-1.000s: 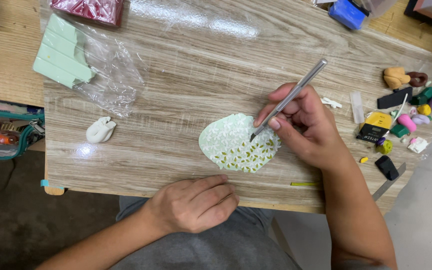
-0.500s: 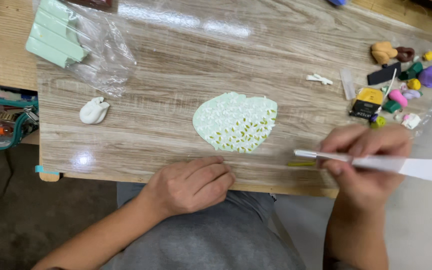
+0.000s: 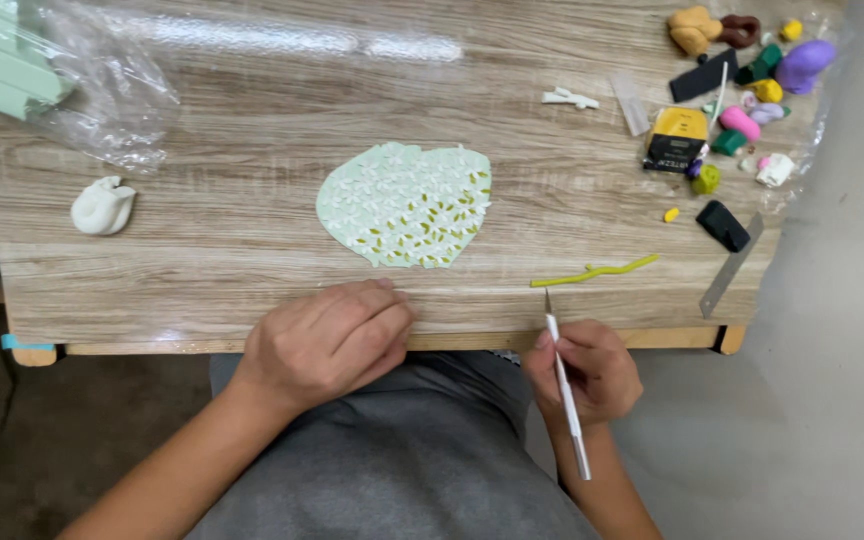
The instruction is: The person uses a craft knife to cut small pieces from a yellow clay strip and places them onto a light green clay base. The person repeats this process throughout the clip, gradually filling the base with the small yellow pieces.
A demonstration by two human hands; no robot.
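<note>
The right hand [image 3: 592, 375] grips a thin knife [image 3: 564, 385] pointing up at the yellow-green strip [image 3: 594, 272] lying sideways just above, while the left hand [image 3: 327, 340] rests curled, empty, on the counter [image 3: 202, 260] edge.

A wooden table [image 3: 202, 260] with a pale, streaky grain fills most of the view, its front edge running across the lower middle. Light glares in a bright band along the far side of the tabletop. Right of the table lies a smooth grey floor [image 3: 842, 400]. Under the table on the left, the floor is dark and shadowed.
</note>
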